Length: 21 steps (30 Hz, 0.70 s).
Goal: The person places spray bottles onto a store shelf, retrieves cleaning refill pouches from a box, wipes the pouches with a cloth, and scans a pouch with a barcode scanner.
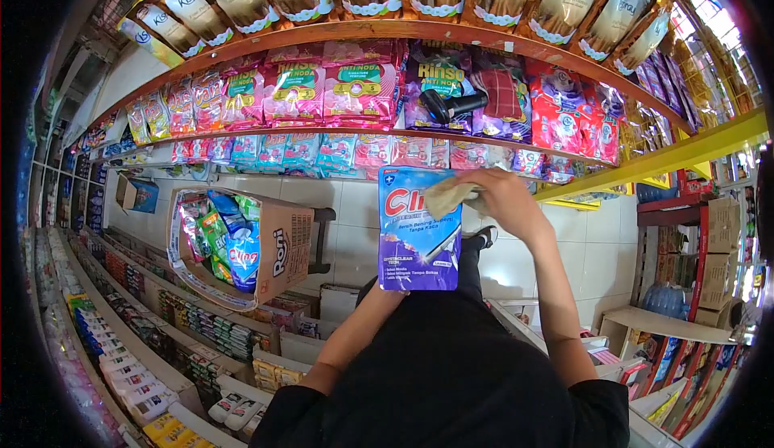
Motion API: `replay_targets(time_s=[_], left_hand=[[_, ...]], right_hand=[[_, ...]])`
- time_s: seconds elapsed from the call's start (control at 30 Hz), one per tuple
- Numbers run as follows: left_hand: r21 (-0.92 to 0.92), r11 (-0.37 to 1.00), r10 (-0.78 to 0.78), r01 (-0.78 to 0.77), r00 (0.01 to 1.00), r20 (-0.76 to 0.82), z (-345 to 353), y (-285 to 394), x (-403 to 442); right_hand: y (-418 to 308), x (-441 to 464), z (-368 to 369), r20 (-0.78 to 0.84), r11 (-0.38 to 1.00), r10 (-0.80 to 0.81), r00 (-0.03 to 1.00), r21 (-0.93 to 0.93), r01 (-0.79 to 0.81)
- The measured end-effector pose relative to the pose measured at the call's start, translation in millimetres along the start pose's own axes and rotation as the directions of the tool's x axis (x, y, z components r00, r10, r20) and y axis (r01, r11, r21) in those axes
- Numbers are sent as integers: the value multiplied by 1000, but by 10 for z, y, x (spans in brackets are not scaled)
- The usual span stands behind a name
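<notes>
A blue and purple Cling pouch (419, 242) stands upright in front of my body, its printed face toward the camera. My left hand (393, 293) is at its bottom edge, mostly hidden behind it, with the fingers out of sight. At the pouch's upper right, my right hand (496, 194) is closed on a beige cloth (446, 197), which lies against the front of the pouch and covers part of the lettering. Left of the pouch, an open cardboard box (284, 250) holds several pouches, among them another blue Cling pouch (244, 256).
Ahead, a shelf (322, 35) carries Kispray pouches, with Rinso packs (294, 89) below. A black handheld scanner (451, 105) and a folded red checked cloth (501, 93) lie on the packs. Shelves of small goods line the lower left. A yellow beam (653, 158) crosses at right.
</notes>
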<state>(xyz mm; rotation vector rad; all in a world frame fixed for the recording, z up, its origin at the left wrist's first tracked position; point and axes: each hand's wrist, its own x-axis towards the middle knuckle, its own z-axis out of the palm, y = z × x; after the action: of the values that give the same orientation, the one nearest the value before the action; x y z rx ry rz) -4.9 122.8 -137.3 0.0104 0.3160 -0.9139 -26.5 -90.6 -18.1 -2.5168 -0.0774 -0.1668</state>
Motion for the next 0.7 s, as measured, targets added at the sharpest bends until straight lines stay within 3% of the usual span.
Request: replay_targets(time_s=[0.07, 0.17, 0.27, 0.3, 0.33, 0.4, 0.47, 0.57, 0.6, 0.67, 0.7], left_hand=[[-37, 999, -11, 11, 1000, -1, 4, 33, -10], [18, 1000, -12, 10, 994, 108, 41, 30, 31], [178, 983, -10, -51, 946, 324, 120, -10, 94], [444, 878, 133, -179, 982, 131, 374, -107, 55], [544, 822, 260, -166, 960, -100, 529, -226, 77], [653, 701, 272, -286, 954, 125, 668, -282, 101], [666, 676, 225, -315, 949, 221, 679, -277, 138], [682, 635, 187, -362, 929, 319, 708, -221, 183], [686, 620, 183, -381, 920, 346, 721, -194, 197], [572, 738, 200, -358, 926, 321, 766, -139, 184], [533, 761, 214, -369, 919, 330, 811, -106, 176]], right_hand=[[8, -122, -120, 36, 979, 195, 980, -62, -193], [-132, -184, -120, -260, 952, 261, 930, 232, -202], [-546, -270, 47, 57, 605, 570, 820, 646, -465], [-661, -283, 188, 21, 664, 484, 875, 642, -383], [-725, -289, 327, -15, 715, 393, 919, 634, -295], [-750, -301, 442, -99, 767, 335, 937, 606, -210], [-631, -317, 479, -113, 748, 342, 933, 633, -198], [-282, -447, 533, 33, 561, 455, 890, 765, -315], [-194, -493, 530, 69, 391, 532, 844, 864, -317], [-91, -557, 505, 182, 18, 639, 747, 968, -251], [-116, -564, 457, 189, -42, 708, 680, 973, -227]])
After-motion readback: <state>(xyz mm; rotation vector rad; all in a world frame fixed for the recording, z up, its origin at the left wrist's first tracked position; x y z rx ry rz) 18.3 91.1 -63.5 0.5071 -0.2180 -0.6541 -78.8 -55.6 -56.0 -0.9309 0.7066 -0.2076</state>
